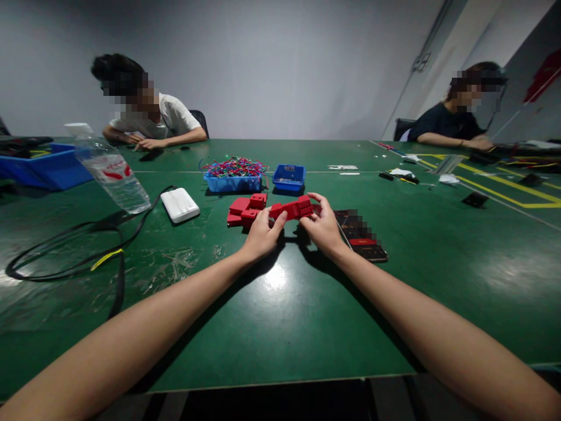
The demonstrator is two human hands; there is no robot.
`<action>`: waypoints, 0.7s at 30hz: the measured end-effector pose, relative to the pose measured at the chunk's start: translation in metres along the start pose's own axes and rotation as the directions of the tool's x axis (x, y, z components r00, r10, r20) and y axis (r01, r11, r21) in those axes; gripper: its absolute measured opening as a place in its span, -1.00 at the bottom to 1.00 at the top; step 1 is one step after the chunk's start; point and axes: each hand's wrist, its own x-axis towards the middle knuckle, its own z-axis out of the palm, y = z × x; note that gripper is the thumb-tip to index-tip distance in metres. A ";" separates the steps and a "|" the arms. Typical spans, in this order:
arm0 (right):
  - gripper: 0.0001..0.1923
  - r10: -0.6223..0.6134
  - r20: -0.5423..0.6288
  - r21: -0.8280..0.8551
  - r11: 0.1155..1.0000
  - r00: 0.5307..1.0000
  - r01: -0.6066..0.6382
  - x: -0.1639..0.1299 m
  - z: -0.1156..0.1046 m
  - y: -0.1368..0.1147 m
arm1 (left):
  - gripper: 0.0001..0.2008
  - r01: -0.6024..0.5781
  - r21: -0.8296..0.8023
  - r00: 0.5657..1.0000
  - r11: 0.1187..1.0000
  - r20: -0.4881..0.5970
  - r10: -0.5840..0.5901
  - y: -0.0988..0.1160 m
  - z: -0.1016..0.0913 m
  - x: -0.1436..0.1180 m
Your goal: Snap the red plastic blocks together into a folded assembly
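Seen from my remote station, the left hand (262, 233) and the right hand (323, 225) met over the green table (280, 316), both closed on one long red plastic part (293, 209) held just above the surface. The left thumb and fingers pinched its near end; the right hand's fingers curled round its far end, thumb on top.

Just behind the left hand lay a small heap of red blocks (244, 210), touching one another on the tabletop. To the right of the right hand, a dark phone (362, 237) lay flat, partly hidden by the wrist. Farther back stood a blue tray of coloured wires (234, 175) and, beside it, a smaller blue bin (288, 178).

On the left, a white power bank (179, 204) rested near a tilted clear water bottle (113, 169), with black cable (74, 251) looping across the table. A large blue crate (41, 166) sat at the far left edge.

Two other people worked at the far side: one in a white shirt (173, 117) on the left, one in a dark top (445, 124) on the right, their forearms on the table.
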 end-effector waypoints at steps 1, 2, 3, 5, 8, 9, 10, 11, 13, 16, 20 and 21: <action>-0.34 0.003 0.012 0.053 0.999 1.000 -0.003 0.000 0.000 -0.003 | -0.52 0.015 -0.018 1.000 1.000 0.008 -0.015 -0.001 0.000 0.001; -0.34 -0.002 0.030 0.089 0.996 1.000 -0.001 -0.001 0.001 -0.005 | -0.51 0.029 -0.035 0.999 0.999 0.018 -0.029 -0.001 -0.001 0.002; -0.36 -0.010 0.049 0.114 0.994 0.999 0.004 -0.002 0.001 -0.008 | -0.50 0.043 -0.049 0.999 0.998 0.030 -0.041 -0.002 -0.001 0.002; -0.40 -0.028 0.071 0.145 0.989 0.997 0.017 -0.003 0.001 -0.012 | -0.48 0.064 -0.072 0.997 0.995 0.049 -0.061 -0.003 -0.001 0.003; -0.42 -0.060 0.044 0.167 0.985 0.997 0.052 -0.004 0.002 -0.013 | -0.48 0.050 -0.103 0.995 0.993 0.086 -0.041 -0.003 -0.001 0.002; -0.41 -0.075 0.031 0.164 0.984 0.997 0.068 -0.004 0.002 -0.013 | -0.49 0.037 -0.101 0.994 0.994 0.108 -0.026 -0.003 -0.002 0.001; -0.40 -0.091 0.022 0.157 0.984 0.996 0.086 -0.004 0.003 -0.012 | -0.51 0.026 -0.093 0.991 0.995 0.134 -0.014 -0.002 -0.002 0.001; -0.39 -0.108 0.018 0.146 0.984 0.994 0.104 -0.004 0.003 -0.012 | -0.54 0.017 -0.081 0.988 0.997 0.157 -0.004 -0.002 -0.002 0.000; -0.39 -0.143 0.029 0.115 0.984 0.989 0.139 -0.004 0.003 -0.012 | -0.58 -0.003 -0.055 0.984 0.998 0.177 0.012 -0.002 -0.002 0.000; -0.40 -0.210 0.064 0.052 0.977 0.976 0.207 -0.005 0.002 -0.014 | -0.61 -0.044 0.001 0.984 0.999 0.171 0.044 -0.003 -0.002 0.001; -0.38 -0.317 0.123 -0.020 0.947 0.940 0.322 -0.009 0.001 -0.017 | -0.61 -0.076 0.059 0.978 0.995 0.201 0.062 -0.004 -0.002 0.002; -0.38 -0.337 0.134 -0.034 0.938 0.932 0.344 -0.010 0.001 -0.018 | -0.60 -0.075 0.067 0.977 0.995 0.206 0.060 -0.004 -0.002 0.002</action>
